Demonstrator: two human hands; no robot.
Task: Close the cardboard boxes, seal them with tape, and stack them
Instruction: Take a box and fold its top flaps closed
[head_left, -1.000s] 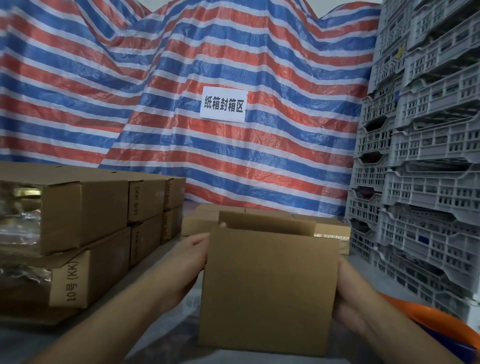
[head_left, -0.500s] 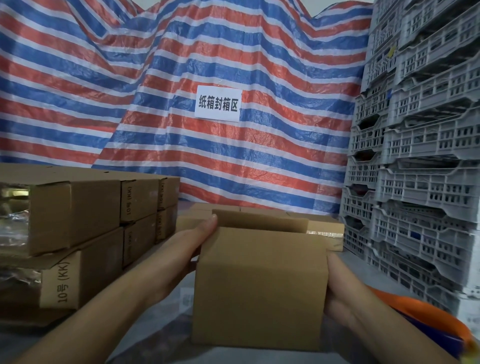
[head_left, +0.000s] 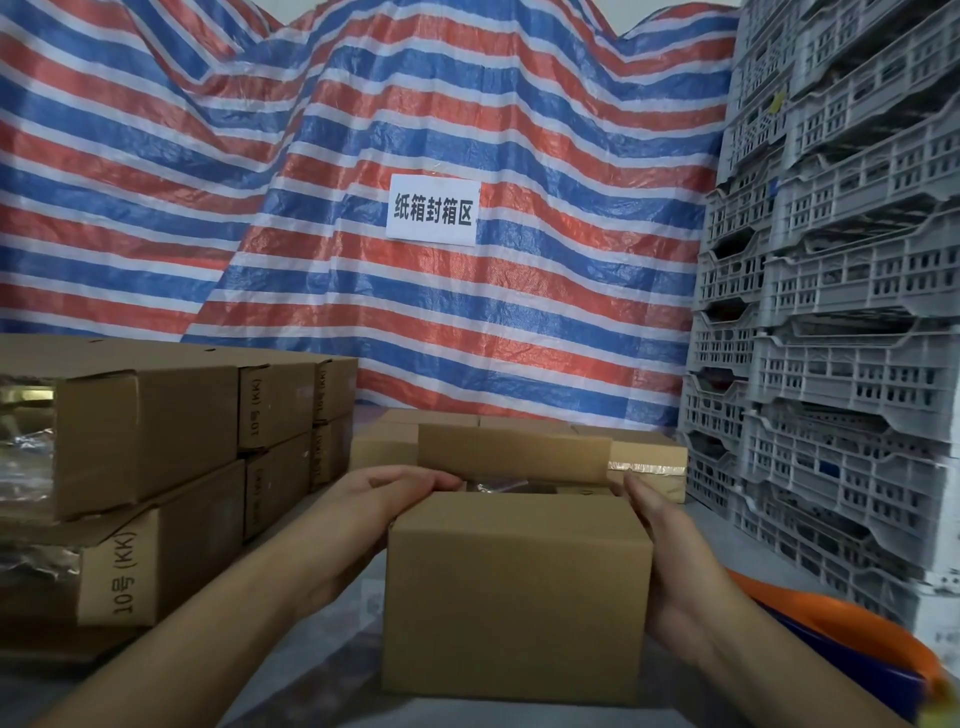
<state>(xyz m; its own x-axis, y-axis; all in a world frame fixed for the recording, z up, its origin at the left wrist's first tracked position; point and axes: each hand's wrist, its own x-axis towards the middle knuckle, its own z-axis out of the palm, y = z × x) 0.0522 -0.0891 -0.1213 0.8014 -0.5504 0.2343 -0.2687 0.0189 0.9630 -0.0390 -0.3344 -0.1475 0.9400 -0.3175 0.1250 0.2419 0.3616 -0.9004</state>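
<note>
A small brown cardboard box (head_left: 514, 597) sits on the grey work surface (head_left: 769, 551) directly in front of me, between my two bare forearms. Its near top flap is folded down flat; the far flap (head_left: 514, 452) stands upright, and a gap between them shows something shiny inside that I cannot identify. My left hand (head_left: 384, 493) rests over the box's upper left edge, fingers laid across the near flap. My right hand (head_left: 660, 530) presses flat against the right side, fingers straight and pointing up to the top corner. To my left stand stacked cardboard boxes (head_left: 150, 441), one printed "10号 (KK)". Behind my box lie low taped boxes (head_left: 649, 457). Grey plastic crates (head_left: 831, 338) tower at right. A striped tarp (head_left: 363, 130) carries a white sign (head_left: 432, 210).
</note>
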